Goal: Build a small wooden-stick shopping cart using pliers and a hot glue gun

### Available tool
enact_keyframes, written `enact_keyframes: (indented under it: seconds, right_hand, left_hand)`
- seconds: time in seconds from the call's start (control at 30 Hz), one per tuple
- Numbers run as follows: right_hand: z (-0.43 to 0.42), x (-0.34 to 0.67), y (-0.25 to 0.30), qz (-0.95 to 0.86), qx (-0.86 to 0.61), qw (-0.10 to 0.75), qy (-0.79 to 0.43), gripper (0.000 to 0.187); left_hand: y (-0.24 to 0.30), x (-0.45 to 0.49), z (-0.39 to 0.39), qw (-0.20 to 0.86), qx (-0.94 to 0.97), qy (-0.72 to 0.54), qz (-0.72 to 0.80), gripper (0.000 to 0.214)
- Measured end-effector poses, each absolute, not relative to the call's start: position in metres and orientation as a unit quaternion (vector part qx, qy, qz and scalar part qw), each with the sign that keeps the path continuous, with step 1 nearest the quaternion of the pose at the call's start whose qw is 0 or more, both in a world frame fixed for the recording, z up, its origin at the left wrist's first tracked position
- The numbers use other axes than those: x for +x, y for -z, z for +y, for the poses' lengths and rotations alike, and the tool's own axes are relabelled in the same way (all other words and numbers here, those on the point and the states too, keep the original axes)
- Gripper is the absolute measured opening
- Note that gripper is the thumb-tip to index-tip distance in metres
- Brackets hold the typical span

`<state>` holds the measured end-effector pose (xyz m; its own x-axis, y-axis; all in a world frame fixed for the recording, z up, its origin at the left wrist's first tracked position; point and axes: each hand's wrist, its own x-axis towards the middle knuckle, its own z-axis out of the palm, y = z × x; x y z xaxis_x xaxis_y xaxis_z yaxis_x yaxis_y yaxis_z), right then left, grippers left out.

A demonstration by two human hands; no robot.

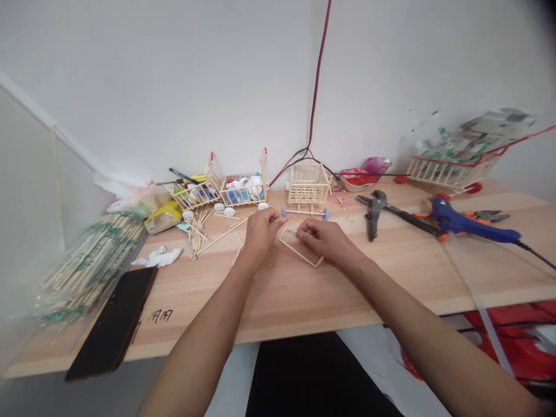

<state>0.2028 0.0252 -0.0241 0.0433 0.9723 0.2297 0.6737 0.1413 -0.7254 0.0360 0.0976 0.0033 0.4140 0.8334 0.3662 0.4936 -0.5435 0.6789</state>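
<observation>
My right hand [322,237] pinches a small rectangular frame [299,253] of thin wooden sticks, tilted just above the tabletop. Close to the frame's upper left corner, my left hand [261,233] is closed with thumb and fingertips together; whatever it holds is too small to make out. Behind both hands stands a small cart [308,186] built of wooden sticks, with a wheeled axle [305,213] with pale purple ends at its front. A few loose sticks [238,249] lie left of my left hand, partly hidden by it.
Two stick carts, one holding bottle caps [245,188], stand at the back left near loose sticks [200,229]. Bagged sticks [93,260] and a black slab [113,324] lie left. Rightward are a cutter [377,211], a blue glue gun [469,226] and a larger cart [452,174].
</observation>
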Motion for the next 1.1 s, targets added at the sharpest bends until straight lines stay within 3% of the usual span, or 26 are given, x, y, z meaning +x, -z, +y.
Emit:
enact_keyframes:
  seconds: [0.37, 0.73, 1.1]
  right_hand:
    - [0.025, 0.203, 0.025, -0.667, -0.615, 0.366, -0.209, 0.015]
    - [0.025, 0.204, 0.025, -0.664, -0.621, 0.364, -0.202, 0.013]
    - [0.026, 0.205, 0.027, -0.667, -0.620, 0.363, -0.199, 0.014]
  left_hand:
    - [0.008, 0.036, 0.103, 0.215, 0.815, -0.339, 0.418, 0.047]
    - [-0.001, 0.027, 0.114, 0.362, 0.789, -0.272, 0.414, 0.012]
    - [0.001, 0.025, 0.114, 0.281, 0.836, -0.261, 0.393, 0.019]
